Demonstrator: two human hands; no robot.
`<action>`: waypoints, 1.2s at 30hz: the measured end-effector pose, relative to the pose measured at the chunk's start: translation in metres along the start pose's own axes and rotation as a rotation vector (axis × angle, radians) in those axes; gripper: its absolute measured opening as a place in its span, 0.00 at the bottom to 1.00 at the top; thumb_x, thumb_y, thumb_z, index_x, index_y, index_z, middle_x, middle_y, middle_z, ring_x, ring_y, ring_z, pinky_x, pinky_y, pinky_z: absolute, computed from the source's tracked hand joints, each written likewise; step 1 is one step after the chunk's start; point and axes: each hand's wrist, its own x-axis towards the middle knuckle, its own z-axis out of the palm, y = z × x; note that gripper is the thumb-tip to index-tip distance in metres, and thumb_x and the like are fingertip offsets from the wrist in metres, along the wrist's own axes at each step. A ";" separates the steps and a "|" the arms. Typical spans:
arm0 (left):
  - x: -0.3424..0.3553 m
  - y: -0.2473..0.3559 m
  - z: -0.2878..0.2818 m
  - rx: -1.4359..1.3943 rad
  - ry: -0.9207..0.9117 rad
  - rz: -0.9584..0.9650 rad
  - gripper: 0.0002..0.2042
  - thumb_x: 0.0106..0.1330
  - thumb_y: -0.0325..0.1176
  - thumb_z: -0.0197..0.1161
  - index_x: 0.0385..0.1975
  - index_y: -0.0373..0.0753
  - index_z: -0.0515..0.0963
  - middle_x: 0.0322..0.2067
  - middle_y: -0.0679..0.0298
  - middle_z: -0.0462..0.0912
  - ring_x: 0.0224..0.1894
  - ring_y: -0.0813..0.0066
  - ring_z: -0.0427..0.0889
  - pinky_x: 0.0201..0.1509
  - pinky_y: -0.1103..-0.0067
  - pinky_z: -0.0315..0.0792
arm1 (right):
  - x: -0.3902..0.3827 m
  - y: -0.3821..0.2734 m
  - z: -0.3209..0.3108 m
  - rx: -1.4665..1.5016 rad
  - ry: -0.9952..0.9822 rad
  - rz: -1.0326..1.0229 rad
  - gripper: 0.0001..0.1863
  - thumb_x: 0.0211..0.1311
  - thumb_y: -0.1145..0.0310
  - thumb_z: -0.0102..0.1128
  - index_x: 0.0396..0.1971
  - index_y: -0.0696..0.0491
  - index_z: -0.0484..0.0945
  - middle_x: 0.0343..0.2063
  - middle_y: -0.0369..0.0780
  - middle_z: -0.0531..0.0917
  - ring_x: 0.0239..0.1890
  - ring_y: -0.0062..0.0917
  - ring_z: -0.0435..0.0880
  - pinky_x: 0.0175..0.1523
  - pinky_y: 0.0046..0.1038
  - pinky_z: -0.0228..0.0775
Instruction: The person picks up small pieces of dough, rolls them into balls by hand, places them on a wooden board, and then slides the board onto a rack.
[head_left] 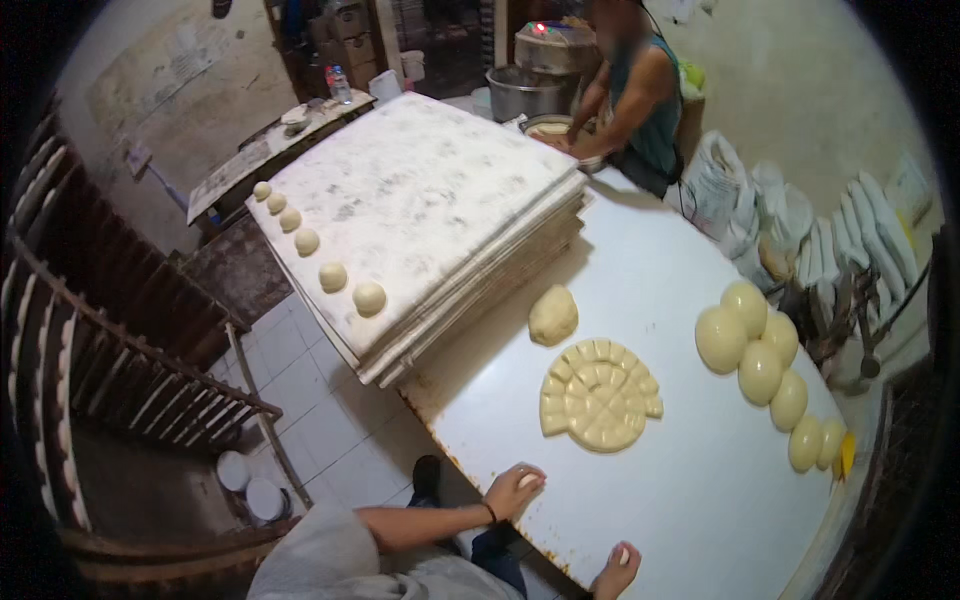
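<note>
Near the front edge of the white table (690,500), my left hand (512,492) is closed over a small pale piece of dough (527,481), most of it hidden by the fingers. My right hand (616,574), farther right at the bottom of the view, curls round another small piece of dough (625,556). Beyond my hands lies a flat round of dough (602,397), scored into many segments, with part of its outer ring gone. A smooth lump of dough (554,316) rests just behind it.
Stacked floury boards (420,190) stand at the left, with several dough balls (307,241) along the top board's edge. Several large dough balls (760,372) sit at the right. A co-worker (645,105) reaches into a bowl at the back. Sacks (720,185) lean by the wall.
</note>
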 end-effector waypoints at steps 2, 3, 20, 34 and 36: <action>-0.002 -0.002 -0.037 -0.250 -0.148 -0.188 0.18 0.78 0.39 0.67 0.59 0.35 0.80 0.55 0.59 0.84 0.56 0.69 0.83 0.62 0.72 0.77 | -0.009 -0.044 0.007 0.370 -0.087 0.386 0.26 0.76 0.68 0.65 0.70 0.57 0.74 0.68 0.49 0.78 0.66 0.49 0.78 0.74 0.48 0.69; -0.002 0.006 -0.059 -0.379 -0.216 -0.261 0.20 0.77 0.38 0.68 0.63 0.35 0.77 0.57 0.59 0.84 0.58 0.72 0.83 0.63 0.73 0.77 | -0.010 -0.059 0.012 -0.048 -0.278 0.085 0.23 0.78 0.72 0.61 0.68 0.61 0.74 0.63 0.50 0.81 0.65 0.41 0.78 0.70 0.40 0.72; 0.241 0.160 -0.509 0.630 0.019 0.490 0.33 0.60 0.40 0.78 0.64 0.35 0.77 0.61 0.45 0.76 0.64 0.45 0.75 0.71 0.61 0.72 | 0.056 -0.593 0.387 -0.306 -0.494 -1.014 0.32 0.61 0.59 0.77 0.64 0.53 0.80 0.58 0.45 0.82 0.58 0.35 0.81 0.62 0.35 0.75; -0.022 0.082 -0.249 -0.053 -0.349 -0.191 0.16 0.75 0.36 0.70 0.54 0.33 0.83 0.48 0.62 0.86 0.49 0.75 0.81 0.56 0.77 0.76 | 0.205 -0.049 0.083 -0.574 0.220 -0.291 0.19 0.77 0.59 0.60 0.55 0.58 0.83 0.43 0.42 0.84 0.44 0.28 0.83 0.54 0.30 0.77; -0.010 0.050 -0.211 -0.047 -0.503 -0.255 0.17 0.75 0.37 0.70 0.57 0.33 0.82 0.48 0.61 0.87 0.48 0.75 0.83 0.55 0.77 0.78 | 0.266 -0.094 0.119 -0.366 0.428 -0.429 0.19 0.78 0.58 0.58 0.55 0.57 0.84 0.48 0.46 0.83 0.49 0.34 0.82 0.57 0.35 0.76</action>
